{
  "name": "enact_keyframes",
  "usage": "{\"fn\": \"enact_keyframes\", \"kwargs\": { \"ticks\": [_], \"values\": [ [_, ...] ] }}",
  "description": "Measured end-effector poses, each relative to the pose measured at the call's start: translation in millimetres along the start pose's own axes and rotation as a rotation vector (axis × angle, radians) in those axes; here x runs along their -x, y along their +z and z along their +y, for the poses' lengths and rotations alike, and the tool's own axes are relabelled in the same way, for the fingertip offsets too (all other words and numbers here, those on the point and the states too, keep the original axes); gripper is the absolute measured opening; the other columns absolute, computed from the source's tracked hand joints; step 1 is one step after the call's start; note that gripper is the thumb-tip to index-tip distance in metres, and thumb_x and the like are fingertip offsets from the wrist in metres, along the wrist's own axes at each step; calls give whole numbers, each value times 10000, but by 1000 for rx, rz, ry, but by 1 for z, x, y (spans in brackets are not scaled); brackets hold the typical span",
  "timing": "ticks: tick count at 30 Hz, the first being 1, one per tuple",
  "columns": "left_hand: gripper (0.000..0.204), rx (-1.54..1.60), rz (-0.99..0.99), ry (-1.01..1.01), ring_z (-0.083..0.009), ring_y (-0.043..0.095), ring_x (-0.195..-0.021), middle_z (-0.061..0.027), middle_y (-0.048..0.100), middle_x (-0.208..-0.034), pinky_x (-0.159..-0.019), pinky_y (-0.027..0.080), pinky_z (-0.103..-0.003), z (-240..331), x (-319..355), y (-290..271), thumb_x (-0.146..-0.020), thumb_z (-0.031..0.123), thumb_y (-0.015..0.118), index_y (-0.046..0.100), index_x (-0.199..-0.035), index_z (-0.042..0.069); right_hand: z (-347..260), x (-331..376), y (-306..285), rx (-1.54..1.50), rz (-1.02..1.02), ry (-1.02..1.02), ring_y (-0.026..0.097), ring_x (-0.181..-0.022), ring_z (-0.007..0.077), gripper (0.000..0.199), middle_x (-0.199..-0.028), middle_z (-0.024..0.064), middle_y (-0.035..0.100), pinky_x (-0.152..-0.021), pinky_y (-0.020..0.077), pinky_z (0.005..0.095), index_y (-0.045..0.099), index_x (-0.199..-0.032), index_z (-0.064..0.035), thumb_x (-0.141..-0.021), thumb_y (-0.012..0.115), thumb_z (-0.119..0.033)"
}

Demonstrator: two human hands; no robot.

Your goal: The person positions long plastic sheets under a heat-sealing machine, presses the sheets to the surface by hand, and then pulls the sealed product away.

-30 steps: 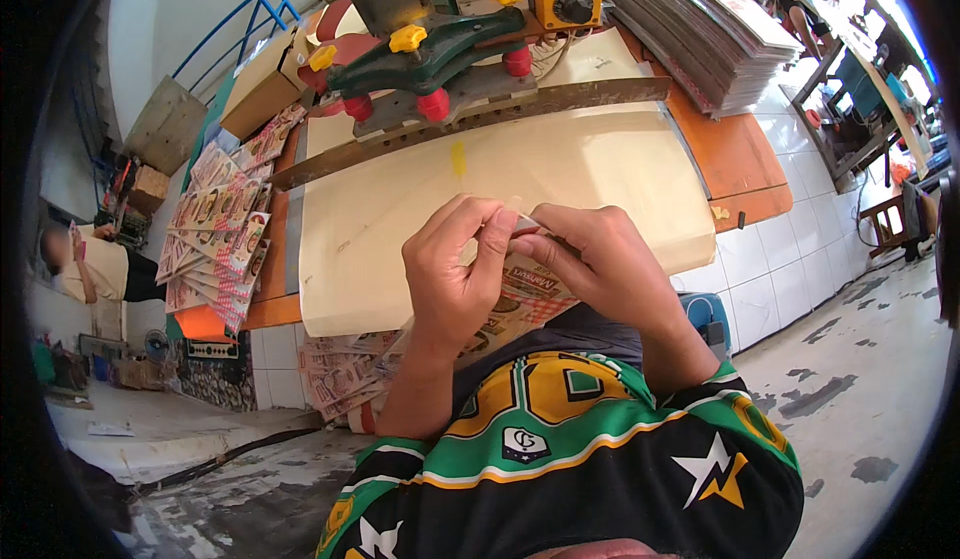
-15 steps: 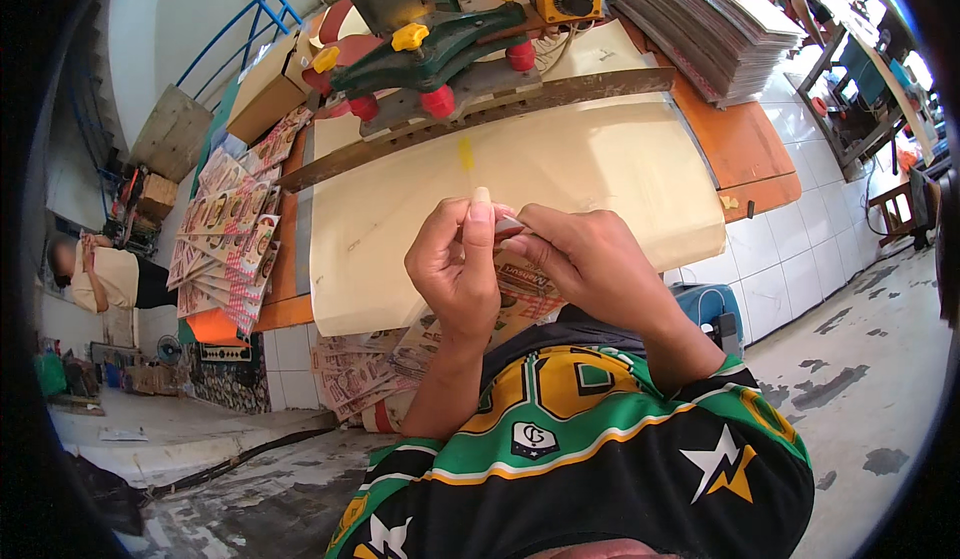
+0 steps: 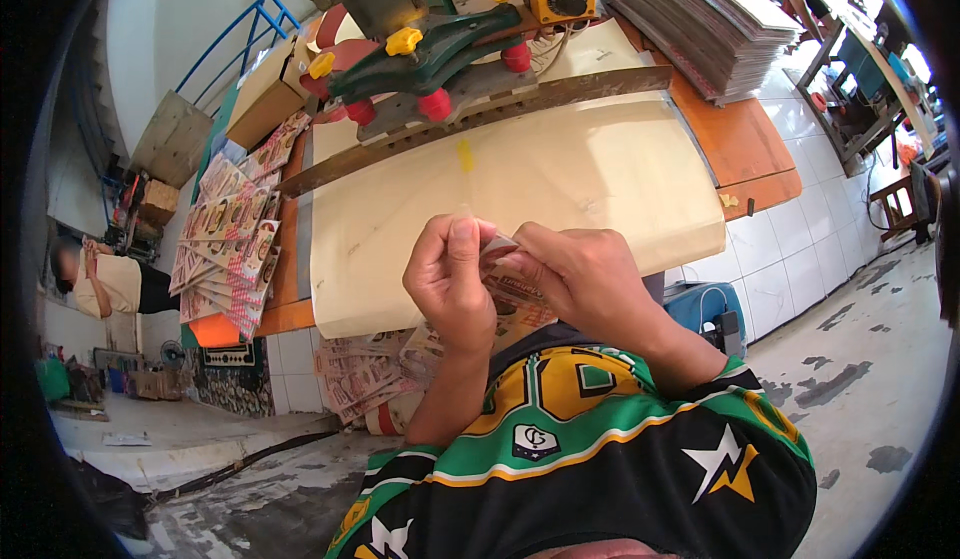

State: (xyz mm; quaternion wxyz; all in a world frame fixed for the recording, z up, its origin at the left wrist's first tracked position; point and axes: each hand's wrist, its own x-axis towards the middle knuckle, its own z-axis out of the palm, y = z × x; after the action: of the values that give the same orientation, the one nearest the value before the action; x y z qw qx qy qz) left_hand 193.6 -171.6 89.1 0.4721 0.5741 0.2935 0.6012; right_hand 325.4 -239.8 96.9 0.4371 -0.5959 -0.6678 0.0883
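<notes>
Head: left hand (image 3: 452,277) and right hand (image 3: 578,267) pinching a thin pale flap (image 3: 497,249) between fingertips, near the front edge of the orange tabletop (image 3: 752,164). Could slip or tear — little purchase, uneven pull; fingers partly hide it.

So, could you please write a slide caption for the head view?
Left hand and right hand close together by a cream sheet, printed packaging piled to its left.

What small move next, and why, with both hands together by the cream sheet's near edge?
Perhaps ease the right hand, pinching thin film, slightly rightward: the left hand sits close beside it, only a sliver of film shows between them, and the fingers hide whether the left grips it.
</notes>
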Motion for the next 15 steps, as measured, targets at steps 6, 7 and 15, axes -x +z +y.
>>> {"fn": "enact_keyframes", "kwargs": {
  "ticks": [6, 7, 15],
  "values": [
    [213, 82, -15, -35, -117, 556, -777, -51, 623, -860, -699, 460, -267, -1, -1, -6, -1061, 138, 581, 615, -892, 13, -7, 1, 2, 97, 37, -26, 646, -579, 339, 252, -608, 117, 611, -514, 468, 467, 569, -881, -104, -1007, 641, -310],
    [197, 94, -25, -16, -120, 554, -783, -49, 617, -869, -698, 463, -270, -3, -3, -9, -1061, 135, 583, 610, -903, 21, -8, 3, 3, 87, 36, -23, 642, -579, 345, 245, -612, 121, 611, -517, 467, 469, 567, -883, -99, -1002, 647, -298],
    [145, 743, -42, -286, -126, 500, -772, -36, 547, -897, -648, 468, -244, -1, -23, -65, -1092, 152, 542, 580, -1007, 41, 1, 17, 0, -155, -13, -25, 557, -645, 413, 229, -685, 178, 558, -572, 445, 432, 540, -848, -30, -963, 702, -145]
  ]
}}
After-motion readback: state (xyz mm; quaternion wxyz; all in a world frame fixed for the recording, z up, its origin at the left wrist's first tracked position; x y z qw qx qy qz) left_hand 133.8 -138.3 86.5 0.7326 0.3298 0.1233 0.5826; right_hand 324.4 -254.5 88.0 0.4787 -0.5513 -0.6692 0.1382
